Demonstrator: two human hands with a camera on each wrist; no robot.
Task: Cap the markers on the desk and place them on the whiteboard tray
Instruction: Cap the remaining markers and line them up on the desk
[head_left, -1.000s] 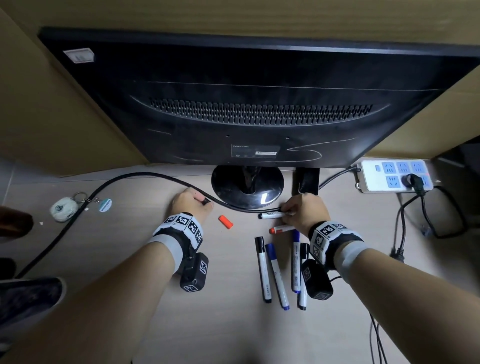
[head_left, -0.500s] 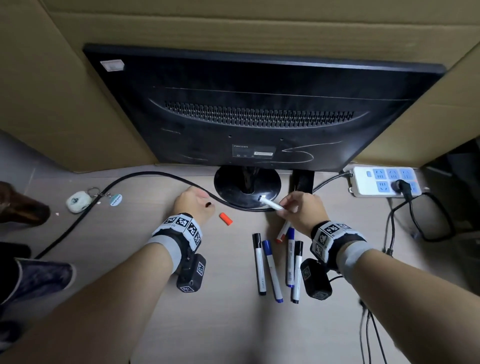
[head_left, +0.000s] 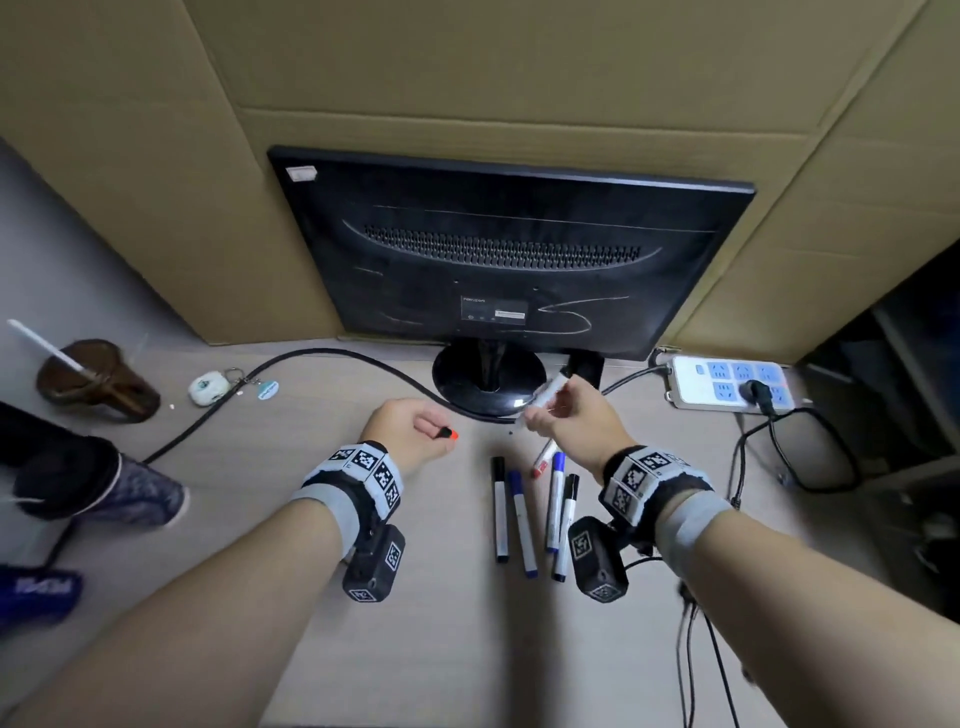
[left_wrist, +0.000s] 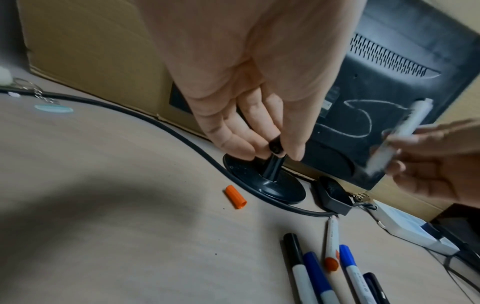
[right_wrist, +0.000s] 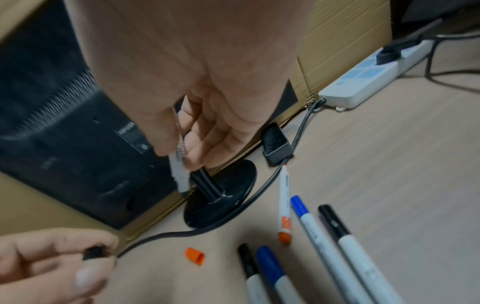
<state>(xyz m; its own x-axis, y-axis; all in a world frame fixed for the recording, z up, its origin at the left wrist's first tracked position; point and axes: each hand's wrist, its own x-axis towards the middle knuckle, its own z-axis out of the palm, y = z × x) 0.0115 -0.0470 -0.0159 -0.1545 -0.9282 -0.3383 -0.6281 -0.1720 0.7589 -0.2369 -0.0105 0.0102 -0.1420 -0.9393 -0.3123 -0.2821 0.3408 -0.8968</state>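
Markers lie in a loose row on the desk (head_left: 270, 597) just in front of the monitor stand (head_left: 488, 382). From the left they are a black-capped marker (head_left: 500, 512), a blue-capped marker (head_left: 521, 522), a second blue-capped marker (head_left: 555, 501) and another black-capped marker (head_left: 566, 527). An uncapped orange marker (head_left: 543, 460) lies tilted at the far end of the row, its tip towards the stand and its orange end close beside the second blue-capped marker. An orange cap (left_wrist: 235, 196) lies loose on the desk, left of the row and near the stand's base.

Raised above the desk in front of the stand, the right hand (head_left: 571, 415) grips a white marker (head_left: 548, 392) in curled fingers, the barrel pointing up and away towards the monitor (head_left: 509, 254); the picture is too blurred to tell which end is the tip. The left hand (head_left: 410, 426), left of the stand and apart from the right, pinches a small black cap (right_wrist: 94, 252) between thumb and fingertips.

A thick black cable (head_left: 311, 358) curves across the desk and round the front of the stand's base. A white power strip (head_left: 727, 384) with blue sockets sits right of the stand, one black plug in it. A small black holder (right_wrist: 275, 147) stands just right of the stand's base, against the cardboard (head_left: 467, 78) behind the monitor. Far left of the stand are a white keyring tag (head_left: 208, 389) and a brown cup (head_left: 93, 379) with a straw.
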